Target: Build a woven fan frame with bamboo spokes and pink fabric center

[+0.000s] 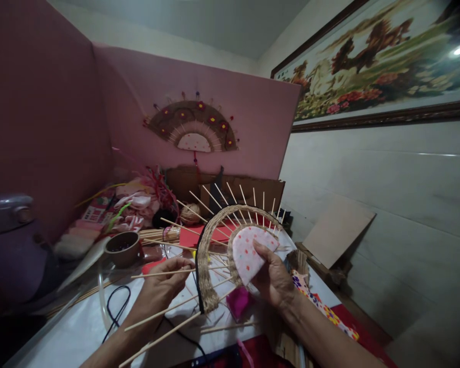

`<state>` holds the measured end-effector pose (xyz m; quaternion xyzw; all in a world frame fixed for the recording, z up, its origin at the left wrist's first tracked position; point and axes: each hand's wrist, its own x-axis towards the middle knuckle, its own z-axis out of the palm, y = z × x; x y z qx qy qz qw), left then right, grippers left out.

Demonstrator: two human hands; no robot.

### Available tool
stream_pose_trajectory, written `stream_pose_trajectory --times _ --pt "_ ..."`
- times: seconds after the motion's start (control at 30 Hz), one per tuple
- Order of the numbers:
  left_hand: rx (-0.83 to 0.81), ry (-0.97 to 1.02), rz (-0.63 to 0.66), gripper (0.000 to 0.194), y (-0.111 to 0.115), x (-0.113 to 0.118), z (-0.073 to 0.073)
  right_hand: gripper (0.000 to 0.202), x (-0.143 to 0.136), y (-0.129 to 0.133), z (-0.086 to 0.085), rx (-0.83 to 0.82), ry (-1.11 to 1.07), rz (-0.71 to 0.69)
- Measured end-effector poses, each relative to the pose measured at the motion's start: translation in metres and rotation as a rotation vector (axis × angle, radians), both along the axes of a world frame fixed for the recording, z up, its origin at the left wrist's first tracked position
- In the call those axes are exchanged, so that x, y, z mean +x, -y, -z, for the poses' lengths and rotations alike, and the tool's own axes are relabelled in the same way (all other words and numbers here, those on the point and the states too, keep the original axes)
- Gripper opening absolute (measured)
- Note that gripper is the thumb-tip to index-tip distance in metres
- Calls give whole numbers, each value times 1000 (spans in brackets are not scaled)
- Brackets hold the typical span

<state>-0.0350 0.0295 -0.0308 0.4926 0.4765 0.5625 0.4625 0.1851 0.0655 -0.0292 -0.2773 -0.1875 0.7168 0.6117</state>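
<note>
A half-round fan (204, 271), woven from tan twine over thin wooden sticks that spread outward, is tilted in front of me. Black cord (199, 283) edges its outer woven band. My right hand (274, 278) grips the fan at its white half-circle centre (251, 250) with coloured dots, thumb on the front and fingers behind. Beside the band's left edge, my left hand (170, 281) is closed in a pinch, apparently on the black cord; its fingertips are partly hidden by a stick. Loose black cord (117, 309) curls on the table left of it.
A finished fan (193, 120) hangs on the pink board. Behind my hands lie a brown bowl (122, 249), a twine ball (190, 213), red sheets (203, 235) and heaped pink fabric (138, 202). Cardboard (339, 230) leans at the right wall; a purple appliance (11, 255) stands left.
</note>
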Motion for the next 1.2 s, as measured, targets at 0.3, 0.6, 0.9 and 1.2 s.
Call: stream_pose_trajectory --times 0.3,0.6,0.9,1.2 --pt "225 -192 -140 21 7 -14 -16 18 2 -4 1 -29 36 1" --pt "728 -823 -445 10 15 -29 -26 17 4 -10 1 -54 68 6" --pt "996 -1079 -335 13 11 -48 -35 15 16 -22 4 -91 159 -77" --pt "546 -1021 -169 16 6 -40 -31 12 15 -15 2 -60 203 -184"
